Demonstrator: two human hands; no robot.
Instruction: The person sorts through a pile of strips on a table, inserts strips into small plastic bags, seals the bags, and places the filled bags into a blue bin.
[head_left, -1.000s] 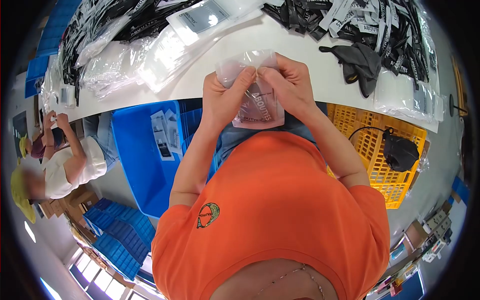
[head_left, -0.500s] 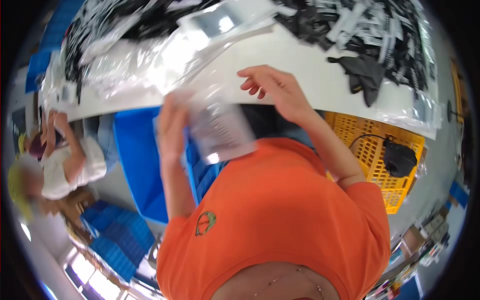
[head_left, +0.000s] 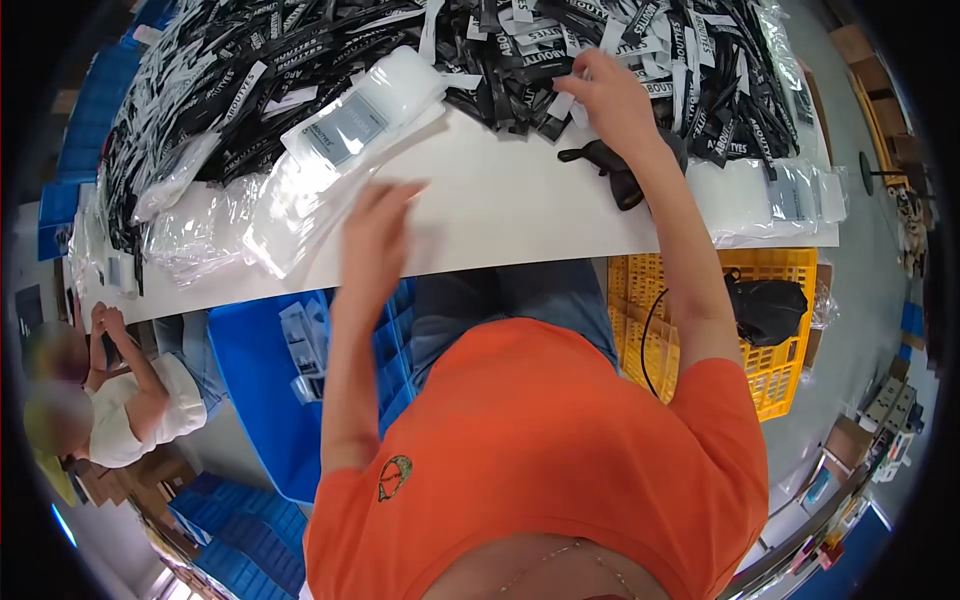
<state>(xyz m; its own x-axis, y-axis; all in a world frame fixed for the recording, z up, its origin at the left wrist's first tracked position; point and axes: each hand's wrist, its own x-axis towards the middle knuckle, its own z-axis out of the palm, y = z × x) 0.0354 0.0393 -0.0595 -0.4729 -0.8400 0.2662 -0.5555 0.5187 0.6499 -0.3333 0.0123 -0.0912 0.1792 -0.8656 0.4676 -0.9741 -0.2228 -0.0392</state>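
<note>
Strips of black and white lettered packaging (head_left: 725, 125) lie heaped along the far side of the white tabletop (head_left: 480, 190), in front of the person, apparently so that both hands can reach them; the right hand (head_left: 620, 105) is at the heap's near edge, fingers bent down among the strips; whether it grasps one cannot be told; the left hand (head_left: 375, 235), blurred, is over the tabletop, loosely released, with no item visible in it; just beside it, clear plastic bags with a grey printed label (head_left: 400, 80) lie overlapped and slanting, their lower ends towards the person, likely for easy picking; a dark grey cloth item (head_left: 620, 180) lies partly under the right forearm; below the table edge, the blue plastic tub (head_left: 245, 370) holds flat packets (head_left: 300, 335), presumably placed low to spare table space.
</note>
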